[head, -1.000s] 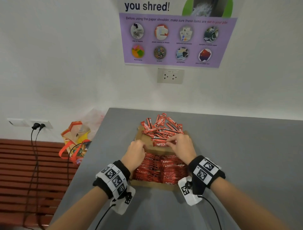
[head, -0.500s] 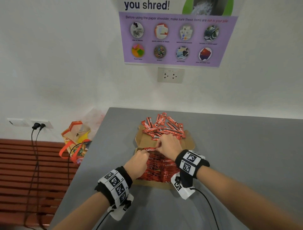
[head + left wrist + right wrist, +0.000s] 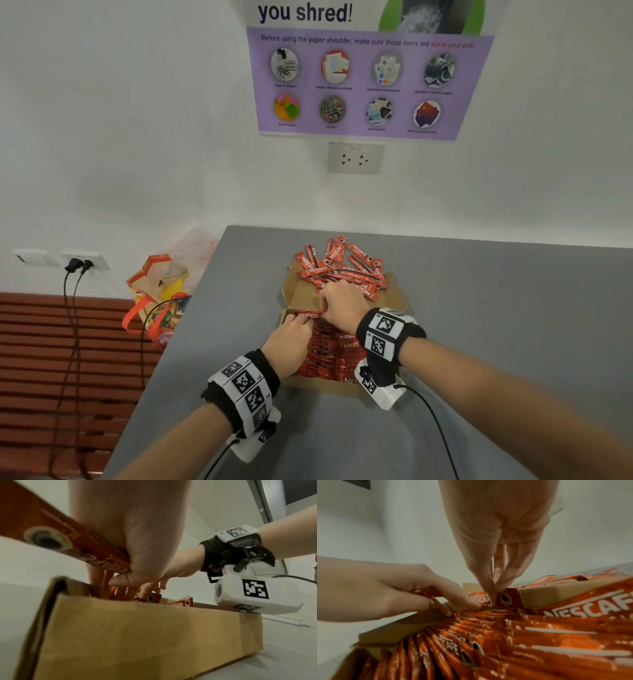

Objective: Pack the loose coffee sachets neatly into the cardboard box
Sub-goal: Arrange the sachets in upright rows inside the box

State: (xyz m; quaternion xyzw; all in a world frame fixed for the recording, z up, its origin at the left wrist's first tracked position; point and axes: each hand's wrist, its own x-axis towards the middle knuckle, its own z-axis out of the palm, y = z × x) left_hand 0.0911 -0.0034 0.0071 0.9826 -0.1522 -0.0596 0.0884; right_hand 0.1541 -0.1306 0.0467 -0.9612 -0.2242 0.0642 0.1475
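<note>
From the head view, your two hands are meeting at the far edge of the cardboard box [image 3: 310,385], but your fingers are hidden there. The right wrist view is showing more: your right hand [image 3: 496,555] is pinching the end of one red sachet [image 3: 508,599] between thumb and fingertips, and your left hand [image 3: 406,592] is gripping the other end of it, pressing it down against the packed rows [image 3: 505,642]. The left wrist view is showing something else: a second sachet [image 3: 56,538] is lying clamped under your left palm [image 3: 130,531], and the brown front wall of the box is filling the lower picture.

The box is sitting on a grey table [image 3: 496,342] that is standing against a white wall. A purple poster [image 3: 366,78] about shredding is hanging above a double socket [image 3: 355,158]. At the left, below the table, a colourful bag [image 3: 157,294] is resting on a red slatted bench [image 3: 44,359], and two black plugs [image 3: 78,264] are sitting in another socket.

Inside the box, the sachets are standing on edge in tight rows. The loose sachets [image 3: 342,270] are lying in a heap on the open flap [image 3: 303,294] behind the box.
</note>
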